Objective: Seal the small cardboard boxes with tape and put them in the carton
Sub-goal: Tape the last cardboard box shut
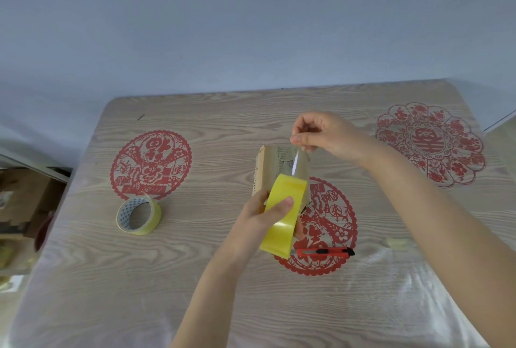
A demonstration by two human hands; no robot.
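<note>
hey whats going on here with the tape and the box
A person is taping up a small brown cardboard box on the wood-grain table. The left hand grips a yellow roll of tape while the right hand pinches its free end, stretching a clear strip above the box. The strip is not yet cut; a red utility knife lies nearby and a second tape roll lies at the left.

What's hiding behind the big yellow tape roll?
A small cardboard box is behind the tape roll in the left hand. Its near lower part is covered.
</note>
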